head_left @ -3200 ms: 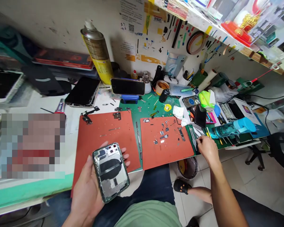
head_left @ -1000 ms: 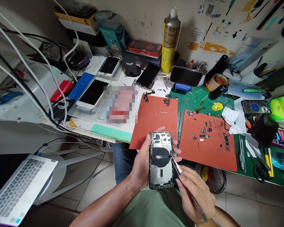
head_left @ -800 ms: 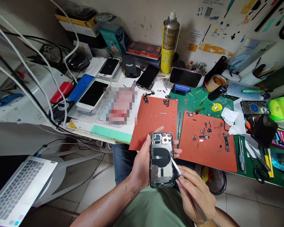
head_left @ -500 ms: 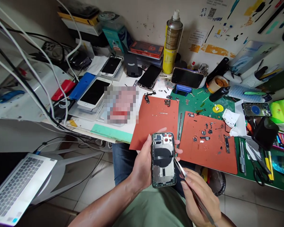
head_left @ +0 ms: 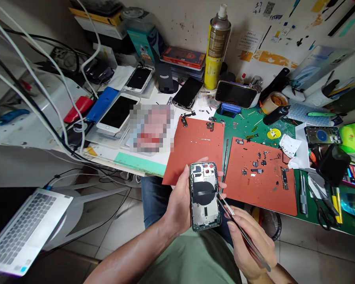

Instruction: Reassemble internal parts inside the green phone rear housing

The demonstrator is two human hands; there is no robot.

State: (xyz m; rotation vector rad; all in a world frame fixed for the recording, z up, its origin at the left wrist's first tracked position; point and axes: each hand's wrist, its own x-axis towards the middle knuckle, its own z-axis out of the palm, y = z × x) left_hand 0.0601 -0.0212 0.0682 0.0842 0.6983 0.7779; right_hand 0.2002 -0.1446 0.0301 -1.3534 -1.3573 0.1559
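An opened phone housing (head_left: 205, 215), with a round black pad and a strip across its silvery inside, is gripped by its edges in my left hand (head_left: 180, 199). Its camera end points away from me, and my fingertips show past its right edge. My right hand (head_left: 251, 240) pinches a pair of metal tweezers (head_left: 244, 236). The tweezer tips stand slightly apart at the housing's right edge, by the end of the black strip; whether they grip anything I cannot tell.
Small phone parts and screws lie on the right red mat (head_left: 263, 193). The left red mat (head_left: 195, 150) holds several pieces at its top. Scissors (head_left: 325, 217) and a spray can (head_left: 217, 47) stand nearby; a laptop (head_left: 29, 232) sits at left, with hanging cables (head_left: 47, 59).
The tweezer tips have spread apart and shifted slightly at the housing's right edge. The housing has tilted a little in my left hand. The view has moved slightly.
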